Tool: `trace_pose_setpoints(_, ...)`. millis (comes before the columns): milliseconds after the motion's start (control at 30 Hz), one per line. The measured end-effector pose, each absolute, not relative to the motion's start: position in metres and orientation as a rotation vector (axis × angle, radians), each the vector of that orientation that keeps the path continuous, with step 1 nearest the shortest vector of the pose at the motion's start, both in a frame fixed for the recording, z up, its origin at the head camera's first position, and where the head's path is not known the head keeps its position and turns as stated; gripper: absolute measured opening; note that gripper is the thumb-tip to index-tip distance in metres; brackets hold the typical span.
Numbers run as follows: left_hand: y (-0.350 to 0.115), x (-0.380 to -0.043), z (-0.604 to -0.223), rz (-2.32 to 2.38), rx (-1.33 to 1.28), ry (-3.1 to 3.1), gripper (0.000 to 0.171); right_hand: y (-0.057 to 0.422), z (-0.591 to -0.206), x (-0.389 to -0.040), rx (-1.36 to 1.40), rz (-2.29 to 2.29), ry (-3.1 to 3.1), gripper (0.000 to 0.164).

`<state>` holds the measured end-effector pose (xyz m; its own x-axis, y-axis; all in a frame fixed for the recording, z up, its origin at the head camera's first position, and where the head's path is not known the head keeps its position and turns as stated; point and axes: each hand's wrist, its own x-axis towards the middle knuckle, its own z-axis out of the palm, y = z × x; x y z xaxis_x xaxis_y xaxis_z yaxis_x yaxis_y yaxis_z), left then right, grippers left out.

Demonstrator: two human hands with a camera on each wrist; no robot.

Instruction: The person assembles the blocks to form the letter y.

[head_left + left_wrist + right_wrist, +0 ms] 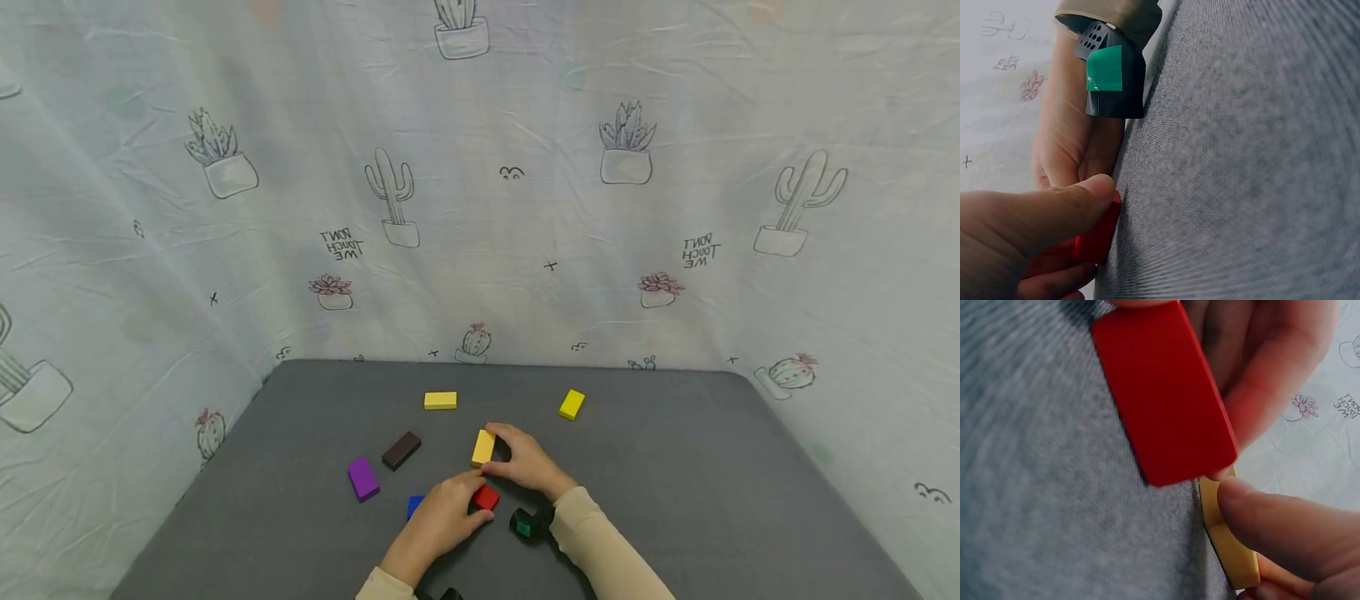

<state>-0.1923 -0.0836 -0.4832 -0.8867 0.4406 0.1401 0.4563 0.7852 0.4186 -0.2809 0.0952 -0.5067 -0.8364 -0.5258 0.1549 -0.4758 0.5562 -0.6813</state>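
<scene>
My left hand (442, 512) grips a red rectangular block (487, 497) between thumb and fingers, low over the grey surface. The right wrist view shows this red block (1160, 394) standing on edge or tilted, its broad face to the camera. Just beyond it, my right hand (528, 465) pinches a yellow-orange block (483, 447) by its two ends with thumb and index finger. The yellow-orange block (1229, 544) appears partly behind the right thumb in the right wrist view. A blue block (415, 505) lies beside the left hand, mostly hidden by it.
On the grey table (675, 483) lie a purple block (363, 479) and a dark brown block (402, 451) at left. A pale yellow block (440, 401) and a bright yellow block (572, 404) lie farther back. A patterned curtain (510, 217) rises behind.
</scene>
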Motion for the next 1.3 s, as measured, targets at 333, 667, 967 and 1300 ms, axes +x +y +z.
trace_pose_setpoints(333,-0.0834,-0.1914,-0.4841,-0.711,-0.736,-2.920,0.046,0.0932,-0.5077,-0.2809,-0.833,-1.173,2.744,0.063)
trace_pose_setpoints(667,-0.0812,-0.1918,-0.4864,-0.782,-0.709,-2.881,0.044,0.0954,-0.5090,-0.2799,-0.758,-1.230,2.729,0.061)
trace_pose_setpoints(967,-0.0811,-0.1938,-0.4884,-0.864,-0.671,-2.884,0.047,0.0961,-0.5075,-0.2797,-0.745,-1.267,2.725,0.060)
trace_pose_setpoints(1300,-0.0782,-0.1941,-0.4852,-0.873,-0.618,-2.899,0.047,0.1005,-0.5063,-0.2749,-0.733,-1.271,2.778,0.063)
